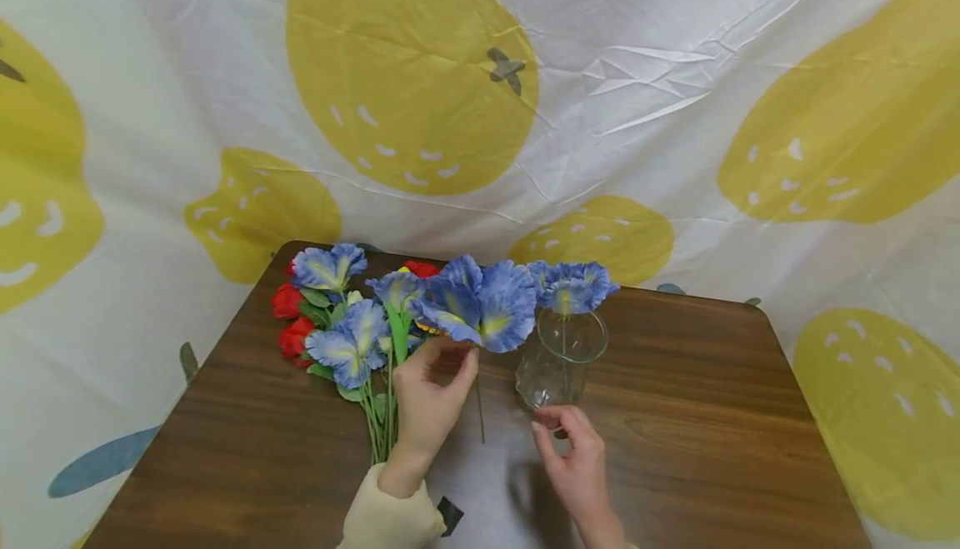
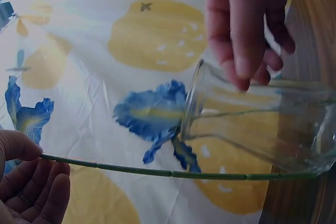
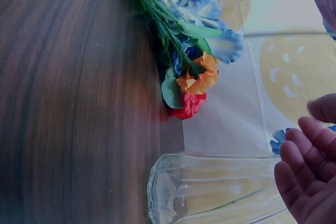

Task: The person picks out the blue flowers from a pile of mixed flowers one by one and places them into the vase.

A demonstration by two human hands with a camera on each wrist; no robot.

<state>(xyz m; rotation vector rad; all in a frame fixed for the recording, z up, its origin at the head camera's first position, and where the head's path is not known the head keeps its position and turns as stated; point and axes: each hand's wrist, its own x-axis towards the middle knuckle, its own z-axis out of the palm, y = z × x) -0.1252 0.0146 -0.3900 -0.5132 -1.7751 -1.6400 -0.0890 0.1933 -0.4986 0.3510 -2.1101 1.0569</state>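
My left hand [image 1: 431,403] pinches the thin green stem [image 2: 136,170] of a blue artificial iris [image 1: 498,307] just below its bloom. The stem hangs down toward the table, left of a clear glass vase [image 1: 528,374]. Another blue iris [image 1: 576,286] stands in that vase, its bloom above the rim and its stem inside the glass. Close in front of the vase is my right hand [image 1: 577,457], fingers loosely bent, with nothing between them. In the right wrist view its fingers [image 3: 299,153] overlap the upper part of the glass.
A bunch of artificial flowers lies on the left of the brown wooden table [image 1: 690,416]: blue irises [image 1: 348,345], red flowers [image 1: 295,339] and an orange flower [image 3: 199,77]. Behind the table hangs a white cloth [image 1: 622,141] printed with lemons.
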